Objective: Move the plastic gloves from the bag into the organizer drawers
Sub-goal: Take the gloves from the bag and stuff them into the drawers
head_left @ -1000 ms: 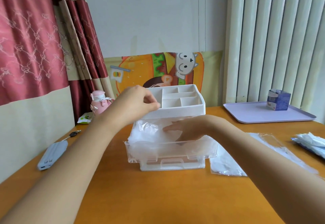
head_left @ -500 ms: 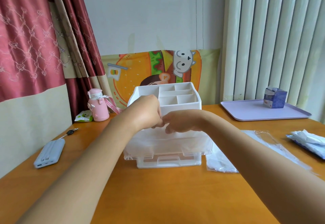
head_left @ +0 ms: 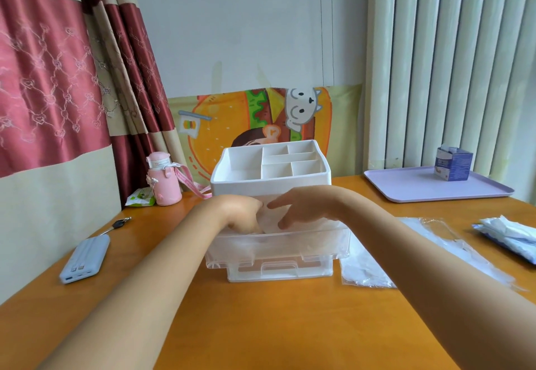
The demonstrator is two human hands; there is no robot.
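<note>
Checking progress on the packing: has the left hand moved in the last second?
Yes. The left hand dropped from the organizer rim into the open drawer, beside the right hand.

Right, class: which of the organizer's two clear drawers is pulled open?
The upper drawer, which the left hand and right hand reach into; the lower drawer sits pushed in beneath it.
</note>
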